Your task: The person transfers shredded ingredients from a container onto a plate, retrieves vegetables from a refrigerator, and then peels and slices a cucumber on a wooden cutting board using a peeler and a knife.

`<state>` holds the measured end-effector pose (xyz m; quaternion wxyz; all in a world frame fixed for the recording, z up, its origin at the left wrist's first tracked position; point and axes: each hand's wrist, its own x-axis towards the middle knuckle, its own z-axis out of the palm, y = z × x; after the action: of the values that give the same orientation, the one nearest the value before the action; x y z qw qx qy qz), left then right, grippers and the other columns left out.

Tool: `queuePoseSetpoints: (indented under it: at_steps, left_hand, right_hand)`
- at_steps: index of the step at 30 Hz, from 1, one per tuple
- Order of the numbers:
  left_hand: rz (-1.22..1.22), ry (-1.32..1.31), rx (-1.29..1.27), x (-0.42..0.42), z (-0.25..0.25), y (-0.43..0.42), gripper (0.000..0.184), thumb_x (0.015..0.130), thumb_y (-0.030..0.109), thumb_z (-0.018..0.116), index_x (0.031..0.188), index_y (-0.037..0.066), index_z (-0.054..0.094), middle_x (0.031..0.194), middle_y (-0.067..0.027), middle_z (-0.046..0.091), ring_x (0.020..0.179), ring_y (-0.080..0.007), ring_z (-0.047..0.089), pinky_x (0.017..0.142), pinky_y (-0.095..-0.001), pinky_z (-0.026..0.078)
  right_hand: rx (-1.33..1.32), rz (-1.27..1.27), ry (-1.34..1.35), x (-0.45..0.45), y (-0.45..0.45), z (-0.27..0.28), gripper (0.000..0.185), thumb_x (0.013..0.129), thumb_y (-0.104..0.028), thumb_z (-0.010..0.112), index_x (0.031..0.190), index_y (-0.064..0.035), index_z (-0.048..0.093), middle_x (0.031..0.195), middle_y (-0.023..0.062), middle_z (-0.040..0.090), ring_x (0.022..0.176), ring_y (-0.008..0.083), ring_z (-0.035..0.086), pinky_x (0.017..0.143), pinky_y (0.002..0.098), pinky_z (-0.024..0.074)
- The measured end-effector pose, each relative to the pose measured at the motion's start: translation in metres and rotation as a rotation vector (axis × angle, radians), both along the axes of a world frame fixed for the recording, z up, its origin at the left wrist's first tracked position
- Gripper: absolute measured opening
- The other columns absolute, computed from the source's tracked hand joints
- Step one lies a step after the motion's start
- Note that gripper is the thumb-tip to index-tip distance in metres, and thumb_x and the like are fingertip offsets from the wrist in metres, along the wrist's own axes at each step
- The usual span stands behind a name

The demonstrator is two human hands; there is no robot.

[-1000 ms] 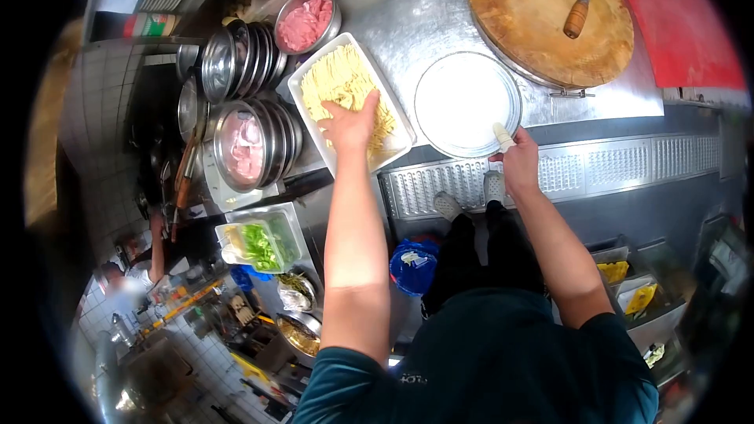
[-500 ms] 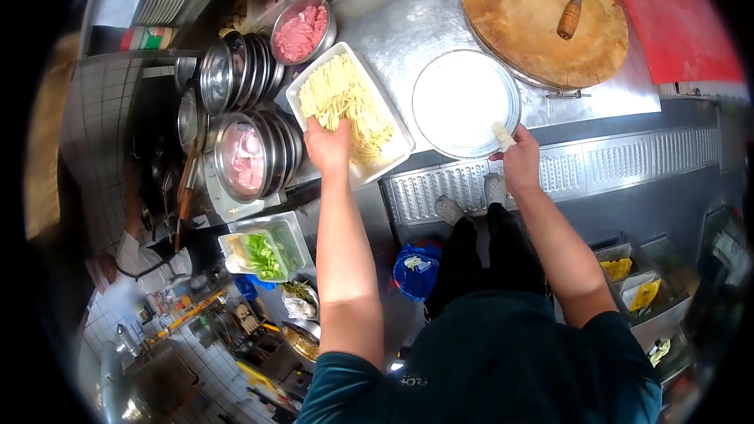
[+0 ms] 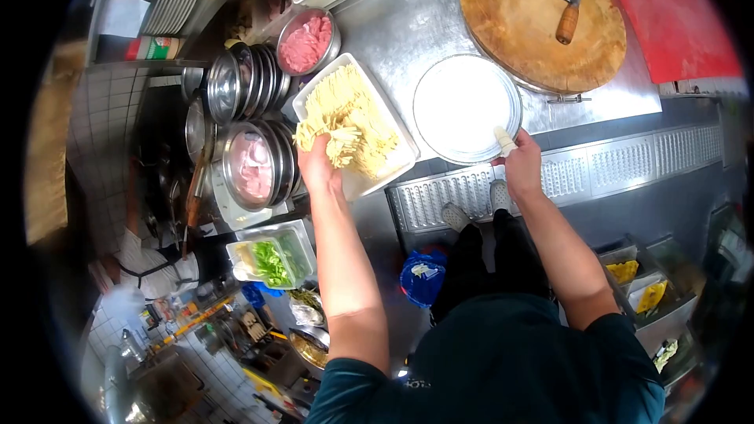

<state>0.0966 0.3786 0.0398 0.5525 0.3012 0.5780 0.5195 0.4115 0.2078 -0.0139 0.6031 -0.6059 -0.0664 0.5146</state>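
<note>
My left hand is closed round a bunch of pale yellow strips, held over the near left side of a white rectangular tray. More of the same strips fill the tray; whether they are noodles or a cut vegetable I cannot tell. My right hand grips the near right rim of a round, shallow metal pan with a white inside. A white wrapping covers the thumb, which lies over the rim. Nothing lies in the pan.
A cleaver rests on the round wooden chopping block. Left of the tray are a bowl of pink sliced meat, stacked metal bowls and a clear container of cut greens. Another person stands at far left.
My left hand has closed on a bunch of strips and lifted it toward the tray's near left edge. My right hand stays on the pan's rim. The view has shifted slightly.
</note>
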Motion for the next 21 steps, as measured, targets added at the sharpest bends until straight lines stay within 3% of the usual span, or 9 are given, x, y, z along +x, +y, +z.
queuePoseSetpoints:
  at_steps: [4,7,11,13,14,17,21]
  left_hand:
    - [-0.064,-0.126,0.039,0.003,0.035,0.001,0.048,0.091,-0.003,0.058,0.138,-0.003,0.053,0.129,-0.0159,0.065,0.113,-0.0287,0.067,0.096,-0.0394,0.057]
    - [-0.180,-0.249,0.092,0.023,0.062,-0.005,0.049,0.090,-0.002,0.059,0.139,-0.004,0.052,0.129,-0.0165,0.065,0.114,-0.0290,0.067,0.095,-0.0398,0.057]
    - [-0.352,-0.126,0.040,0.074,0.085,-0.015,0.049,0.088,-0.002,0.063,0.136,-0.004,0.054,0.121,-0.0156,0.070,0.106,-0.0266,0.071,0.092,-0.0386,0.059]
    - [-0.470,0.123,0.009,0.099,0.082,-0.016,0.047,0.088,0.000,0.066,0.134,-0.002,0.056,0.117,-0.0142,0.072,0.100,-0.0247,0.073,0.088,-0.0379,0.060]
    - [-0.532,0.401,0.047,0.107,0.069,-0.015,0.045,0.088,0.004,0.069,0.131,0.000,0.057,0.111,-0.0142,0.073,0.095,-0.0239,0.073,0.083,-0.0369,0.061]
    - [-0.687,1.340,0.180,0.151,0.083,-0.040,0.080,0.082,0.022,0.079,0.150,0.001,0.043,0.144,-0.0286,0.051,0.128,-0.0391,0.059,0.101,-0.0470,0.052]
    - [-0.783,1.394,0.269,0.157,0.068,-0.053,0.098,0.080,0.032,0.082,0.159,0.003,0.031,0.160,-0.0304,0.030,0.145,-0.0470,0.036,0.113,-0.0501,0.042]
  right_hand:
    - [-0.001,0.080,-0.047,-0.005,0.010,0.003,0.020,0.101,-0.015,0.066,0.118,-0.0044,0.071,0.095,0.0014,0.074,0.073,0.0080,0.065,0.058,0.0239,0.0526]
    - [0.015,0.094,-0.033,-0.017,0.023,0.010,0.017,0.101,-0.012,0.065,0.113,-0.0009,0.071,0.091,0.0054,0.072,0.070,0.0104,0.065,0.056,0.0249,0.0528]
    - [0.073,0.196,-0.012,-0.036,0.035,0.022,0.016,0.101,-0.011,0.063,0.111,0.0004,0.070,0.090,0.0065,0.072,0.067,0.0104,0.064,0.057,0.0253,0.0532]
    - [0.122,0.213,0.006,-0.045,0.038,0.039,0.018,0.101,-0.012,0.065,0.113,0.0010,0.070,0.090,0.0059,0.073,0.066,0.0096,0.064,0.057,0.0249,0.0529]
    - [0.138,0.215,0.000,-0.051,0.038,0.042,0.019,0.101,-0.012,0.066,0.114,0.0010,0.070,0.090,0.0058,0.073,0.066,0.0093,0.064,0.057,0.0249,0.0527]
    - [0.181,0.228,-0.022,-0.062,0.040,0.040,0.021,0.101,-0.012,0.066,0.117,-0.0001,0.071,0.089,0.0049,0.074,0.067,0.0080,0.064,0.056,0.0246,0.0523]
    - [0.156,0.201,-0.093,-0.056,0.036,0.031,0.021,0.102,-0.014,0.065,0.116,-0.0005,0.072,0.086,0.0041,0.072,0.066,0.0076,0.063,0.057,0.0244,0.0519]
